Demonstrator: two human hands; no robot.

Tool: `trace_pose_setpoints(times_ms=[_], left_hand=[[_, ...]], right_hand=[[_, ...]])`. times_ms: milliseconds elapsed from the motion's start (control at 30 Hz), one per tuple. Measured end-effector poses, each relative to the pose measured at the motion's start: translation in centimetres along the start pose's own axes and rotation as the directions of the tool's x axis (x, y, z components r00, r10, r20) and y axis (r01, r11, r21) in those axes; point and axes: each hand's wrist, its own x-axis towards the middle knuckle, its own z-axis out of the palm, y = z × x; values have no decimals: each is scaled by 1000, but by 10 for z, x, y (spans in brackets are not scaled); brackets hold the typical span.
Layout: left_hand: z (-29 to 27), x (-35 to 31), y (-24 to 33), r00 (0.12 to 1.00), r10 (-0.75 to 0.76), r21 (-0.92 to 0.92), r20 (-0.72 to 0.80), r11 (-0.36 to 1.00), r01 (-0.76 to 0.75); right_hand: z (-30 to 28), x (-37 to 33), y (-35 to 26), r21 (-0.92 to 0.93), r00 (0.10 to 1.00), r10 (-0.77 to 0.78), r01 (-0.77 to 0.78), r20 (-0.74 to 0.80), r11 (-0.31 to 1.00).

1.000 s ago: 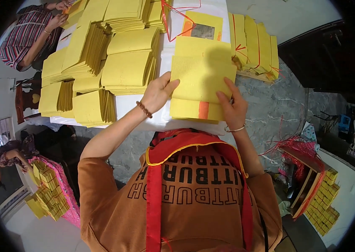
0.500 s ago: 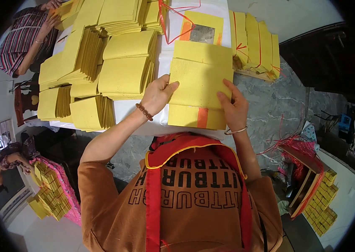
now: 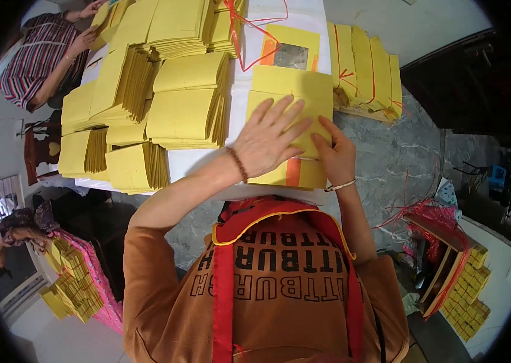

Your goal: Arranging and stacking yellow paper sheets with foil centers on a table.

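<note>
A pile of folded yellow paper sheets [image 3: 292,80], with an orange strip near its close edge, lies on the white-covered table in front of me. My left hand [image 3: 270,132] is spread flat on top of the pile, fingers pointing up and to the right. At the pile's right edge is my right hand [image 3: 337,154], its thumb on top and its fingers curled along the side. Just beyond the pile lies a yellow sheet with a silvery-grey square [image 3: 292,55] and orange strips. Red string [image 3: 242,36] trails across the table to its left.
Stacks of folded yellow paper [image 3: 186,115] cover the table's left part. Bundles tied with red string [image 3: 364,72] stand at the right. A person in a striped top [image 3: 41,57] handles yellow paper at far left. A wooden stand with red strings [image 3: 440,260] is at lower right.
My left hand has let go of the pile's left edge and moved right onto its top, opening flat. My right hand has stayed at the right edge.
</note>
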Motion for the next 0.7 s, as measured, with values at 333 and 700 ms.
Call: trace_pose_setpoints(times_ms=[333,700], left_hand=[[29,-18,-9,1000,-26,24,-13,999,26],[35,-11,22,991,68,371,113,923,-106]], right_hand=[[-9,-52,-25,-639,814,-528,544,243,544],[-29,-42,8,12,870,-276,297,410,955]])
